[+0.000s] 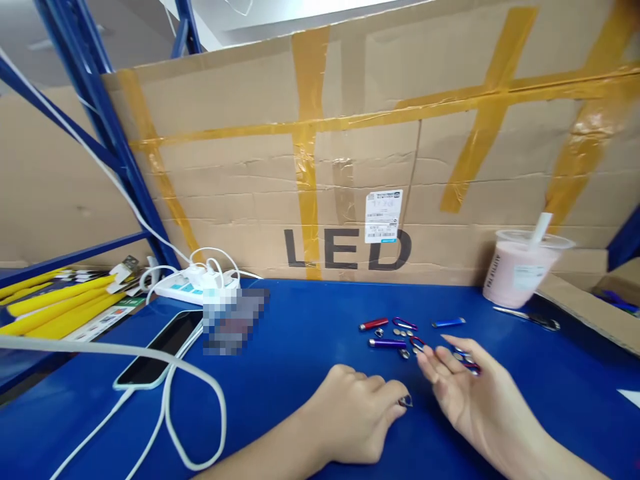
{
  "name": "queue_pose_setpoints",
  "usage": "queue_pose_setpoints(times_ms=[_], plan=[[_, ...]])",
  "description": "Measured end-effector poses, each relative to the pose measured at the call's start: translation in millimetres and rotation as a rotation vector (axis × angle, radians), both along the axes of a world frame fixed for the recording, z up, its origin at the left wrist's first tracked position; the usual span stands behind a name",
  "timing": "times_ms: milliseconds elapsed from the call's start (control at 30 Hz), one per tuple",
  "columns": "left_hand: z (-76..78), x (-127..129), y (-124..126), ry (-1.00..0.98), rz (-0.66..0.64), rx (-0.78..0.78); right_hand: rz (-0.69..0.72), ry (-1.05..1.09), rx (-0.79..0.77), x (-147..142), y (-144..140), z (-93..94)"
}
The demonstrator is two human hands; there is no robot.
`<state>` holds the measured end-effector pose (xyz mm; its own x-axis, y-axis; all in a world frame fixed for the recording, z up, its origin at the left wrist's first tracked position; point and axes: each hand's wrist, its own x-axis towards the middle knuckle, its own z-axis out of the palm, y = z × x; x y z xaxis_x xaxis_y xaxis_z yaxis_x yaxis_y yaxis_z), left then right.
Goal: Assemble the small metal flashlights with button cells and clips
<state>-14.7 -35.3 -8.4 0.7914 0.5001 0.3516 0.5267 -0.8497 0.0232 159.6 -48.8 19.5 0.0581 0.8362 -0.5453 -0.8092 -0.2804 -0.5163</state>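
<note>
My left hand [361, 413] is closed above the blue table, with thumb and index finger pinched on a small metal clip-like piece [406, 401], mostly hidden by the fingers. To its right, my right hand [477, 393] is turned palm up with fingers apart and nothing visible in it. Just beyond lie a red tube [373, 324], a purple tube [387, 344] and a blue tube [449, 323]. Around them are a purple carabiner [405, 323], a red carabiner [417, 343], several button cells and small metal rings. My right hand partly covers more small parts.
A pink drink cup [515, 273] with a straw stands at the back right, near scissors [530, 319]. On the left are a phone [159, 350], white cables and a power strip [175, 287]. A cardboard wall [240, 193] closes off the back.
</note>
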Motion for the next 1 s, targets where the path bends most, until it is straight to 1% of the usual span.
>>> queue_pose_setpoints(times_ms=[33,100,200,267,333,400,500,633,700,767,833,867,933,1000], plan=[[-0.4,0.1,-0.4,-0.002,0.003,0.007,-0.01,0.003,-0.004,2.0,0.1,1.3],[-2.1,0.2,-1.0,-0.022,0.006,0.023,-0.029,0.008,0.049,6.5,0.2,1.6],[-7.6,0.2,-0.4,-0.062,0.025,0.077,-0.061,0.016,0.09,13.6,1.7,-4.7],[-12.0,0.2,0.9,-0.09,0.038,0.116,-0.004,0.025,0.141,17.6,4.0,-11.4],[-15.4,0.4,2.0,-0.11,0.043,0.144,0.042,0.023,0.152,20.9,6.6,-17.4],[-16.6,0.5,2.5,-0.114,0.037,0.148,0.062,0.017,0.173,23.7,8.9,-22.6],[-14.5,0.3,2.1,-0.094,0.03,0.125,0.087,0.009,0.237,29.5,12.4,-32.9],[-10.0,-0.3,1.3,-0.052,0.048,0.102,0.172,0.012,0.381,41.6,19.2,-55.2],[-8.5,-0.4,1.6,-0.017,0.06,0.087,0.184,0.024,0.404,45.6,21.7,-63.2],[-7.1,-0.3,2.2,0.02,0.07,0.063,0.186,0.06,0.382,45.3,21.7,-63.5],[-5.3,-0.1,2.5,0.047,0.077,0.035,0.165,0.102,0.324,40.0,18.9,-55.9],[-4.4,0.0,2.3,0.053,0.08,0.025,0.127,0.109,0.274,36.1,17.0,-50.1],[-2.9,0.6,1.5,0.053,0.081,0.022,0.095,0.129,0.165,27.3,13.4,-37.6],[-2.2,1.5,0.4,0.044,0.082,0.036,0.041,0.118,0.029,19.6,11.1,-27.6]])
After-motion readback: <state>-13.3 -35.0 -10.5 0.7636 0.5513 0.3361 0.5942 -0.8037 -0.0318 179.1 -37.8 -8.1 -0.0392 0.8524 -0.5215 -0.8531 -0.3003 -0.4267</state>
